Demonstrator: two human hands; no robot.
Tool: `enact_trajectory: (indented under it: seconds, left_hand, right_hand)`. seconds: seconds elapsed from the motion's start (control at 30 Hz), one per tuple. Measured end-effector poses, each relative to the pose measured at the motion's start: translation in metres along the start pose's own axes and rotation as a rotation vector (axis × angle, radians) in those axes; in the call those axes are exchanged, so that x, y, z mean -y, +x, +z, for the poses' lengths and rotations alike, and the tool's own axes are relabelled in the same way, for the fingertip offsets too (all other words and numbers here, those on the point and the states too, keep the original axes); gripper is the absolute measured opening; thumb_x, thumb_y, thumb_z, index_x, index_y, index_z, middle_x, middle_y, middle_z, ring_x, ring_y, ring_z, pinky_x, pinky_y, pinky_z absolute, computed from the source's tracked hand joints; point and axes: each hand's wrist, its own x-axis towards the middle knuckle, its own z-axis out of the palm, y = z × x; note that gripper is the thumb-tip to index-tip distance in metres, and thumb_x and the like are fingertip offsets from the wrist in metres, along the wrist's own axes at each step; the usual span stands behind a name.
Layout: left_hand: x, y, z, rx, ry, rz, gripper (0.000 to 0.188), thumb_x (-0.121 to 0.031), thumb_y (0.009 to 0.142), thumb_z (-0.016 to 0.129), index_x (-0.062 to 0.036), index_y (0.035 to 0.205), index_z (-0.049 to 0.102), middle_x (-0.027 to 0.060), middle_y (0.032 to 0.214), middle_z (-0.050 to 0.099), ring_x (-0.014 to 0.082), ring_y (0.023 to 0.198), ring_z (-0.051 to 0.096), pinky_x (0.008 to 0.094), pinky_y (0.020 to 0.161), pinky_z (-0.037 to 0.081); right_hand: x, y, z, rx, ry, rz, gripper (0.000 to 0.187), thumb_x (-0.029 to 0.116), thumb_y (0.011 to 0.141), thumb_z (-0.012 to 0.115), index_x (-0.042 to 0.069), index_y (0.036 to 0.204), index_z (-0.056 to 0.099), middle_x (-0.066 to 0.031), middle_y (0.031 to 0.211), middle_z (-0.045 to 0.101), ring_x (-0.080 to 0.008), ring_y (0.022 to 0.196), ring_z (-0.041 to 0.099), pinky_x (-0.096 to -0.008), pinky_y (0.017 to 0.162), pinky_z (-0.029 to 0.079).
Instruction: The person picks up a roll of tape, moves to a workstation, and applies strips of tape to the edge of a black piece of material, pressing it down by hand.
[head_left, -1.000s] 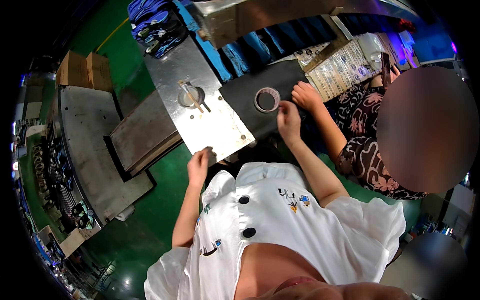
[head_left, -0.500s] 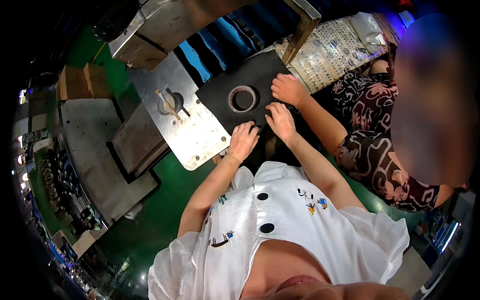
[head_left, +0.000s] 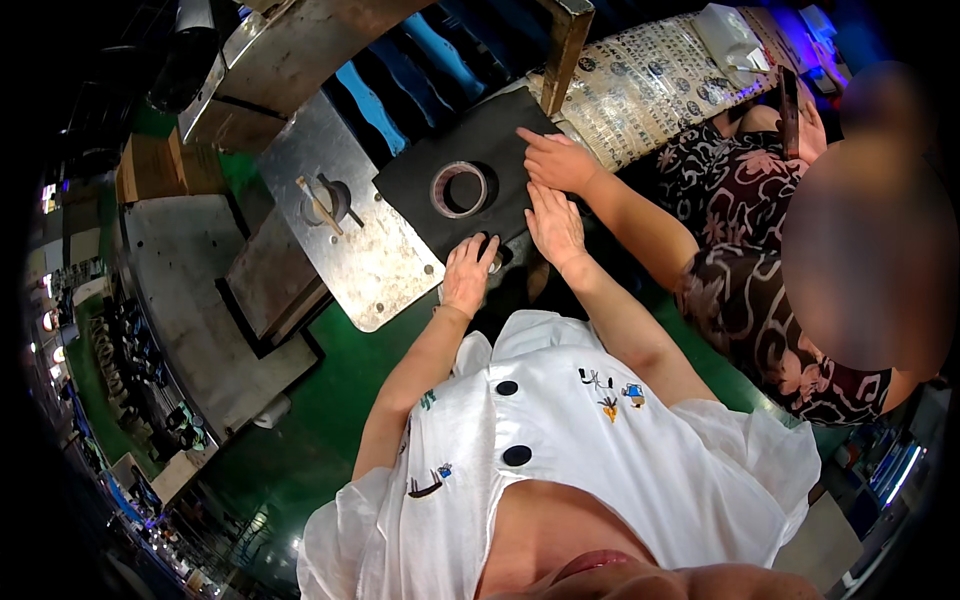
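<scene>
A black flat sheet (head_left: 505,120) lies across the work surface, with a roll of tape (head_left: 440,190) on it. At its near edge rests my left hand (head_left: 466,276), fingers stretched over the sheet and the thumb side turned to the right. A small shiny round thing (head_left: 496,262) shows beside those fingers; its kind is unclear. My right hand (head_left: 556,228) lies flat on the sheet's right side, fingers extended. Just beyond it a co-worker's hand (head_left: 560,162) touches the sheet with its index finger straightened.
Left of the sheet, a metal plate (head_left: 385,275) carries a small round pot (head_left: 340,195) with a brush (head_left: 318,205) across it. Blue strips (head_left: 370,108) and a metal frame (head_left: 567,55) stand behind. A patterned surface (head_left: 640,90) with a white container (head_left: 730,40) lies far right.
The view has shifted slightly, moving the sheet left in the picture. My right hand has flattened farther up the sheet's side. The co-worker's index finger is now extended; their other hand with a phone shows.
</scene>
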Motion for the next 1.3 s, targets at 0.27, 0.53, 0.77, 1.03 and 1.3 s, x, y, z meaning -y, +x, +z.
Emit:
enact_trajectory:
  seconds: [0.27,0.53,0.77,1.03,1.3]
  left_hand:
    - [0.0,0.0,-0.004,-0.024,-0.08,-0.034,0.038,-0.001,0.07,0.052,-0.0058,0.108,0.053,0.0118,0.11,0.05,0.0292,0.103,0.048,0.0371,0.089,0.039]
    - [0.012,0.056,-0.026,-0.352,0.005,-0.104,0.036,-0.006,0.067,0.064,-0.0041,0.101,0.055,0.0133,0.101,0.056,0.029,0.096,0.052,0.0408,0.091,0.035]
    - [0.018,0.057,-0.033,-0.142,-0.006,-0.166,0.017,-0.01,0.074,0.062,-0.003,0.09,0.06,0.0118,0.09,0.062,0.0244,0.09,0.058,0.0433,0.1,0.028]
    - [-0.013,0.044,-0.061,-0.159,-0.211,-0.158,0.019,-0.011,0.074,0.065,-0.0006,0.089,0.058,0.0124,0.081,0.06,0.0271,0.081,0.058,0.0424,0.101,0.027]
    - [-0.038,0.034,-0.076,-0.127,-0.271,-0.187,0.02,-0.015,0.074,0.065,-0.0038,0.089,0.058,0.0093,0.069,0.059,0.0255,0.071,0.058,0.0437,0.099,0.029]
  right_hand:
    - [-0.007,0.002,0.003,0.106,-0.04,0.085,0.046,0.021,0.079,0.056,0.002,0.119,0.046,-0.0065,0.127,0.044,-0.0228,0.11,0.044,-0.0376,0.087,0.039]
    - [-0.006,0.002,0.004,0.068,0.017,0.037,0.043,0.016,0.075,0.059,-0.001,0.113,0.049,-0.0098,0.122,0.046,-0.0248,0.104,0.048,-0.0374,0.084,0.04]
    - [0.001,0.028,0.012,-0.02,0.677,0.205,0.028,0.011,0.081,0.052,0.004,0.108,0.054,-0.0123,0.105,0.057,-0.0281,0.098,0.054,-0.0353,0.083,0.043]
    - [0.025,0.039,-0.02,0.057,0.952,0.204,0.026,0.015,0.085,0.049,0.003,0.106,0.059,-0.0135,0.107,0.059,-0.0262,0.102,0.054,-0.0319,0.086,0.042]
    - [0.028,0.035,-0.061,-0.086,0.797,-0.066,0.017,0.007,0.076,0.06,0.003,0.092,0.064,-0.0097,0.094,0.061,-0.0244,0.088,0.056,-0.0314,0.077,0.045]
